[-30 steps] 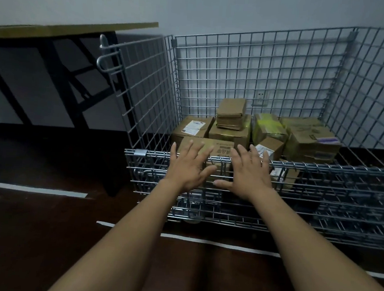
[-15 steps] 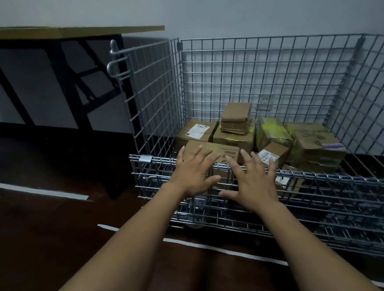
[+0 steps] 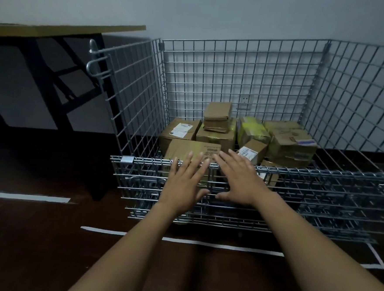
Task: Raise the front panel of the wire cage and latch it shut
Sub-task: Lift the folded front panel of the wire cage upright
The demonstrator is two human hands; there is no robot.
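A silver wire cage (image 3: 241,80) stands on the dark floor, with its upper front side open. The front panel (image 3: 319,199) hangs folded down against the low front wall, below a coiled hinge rail (image 3: 309,171). My left hand (image 3: 185,181) and my right hand (image 3: 241,180) are spread flat, side by side, in front of that mesh near the rail, fingers apart and holding nothing. Whether the palms touch the wire is unclear. A U-shaped latch loop (image 3: 94,67) sticks out at the top front corner of the left side wall.
Several cardboard boxes (image 3: 217,133) sit inside the cage at the back. A table (image 3: 58,28) with black legs stands to the left, close to the cage's left wall. White tape lines (image 3: 180,240) mark the floor in front.
Both hands stay spread in front of the folded panel near the hinge rail. The view has shifted a little, so the cage sits slightly further right and lower in the picture.
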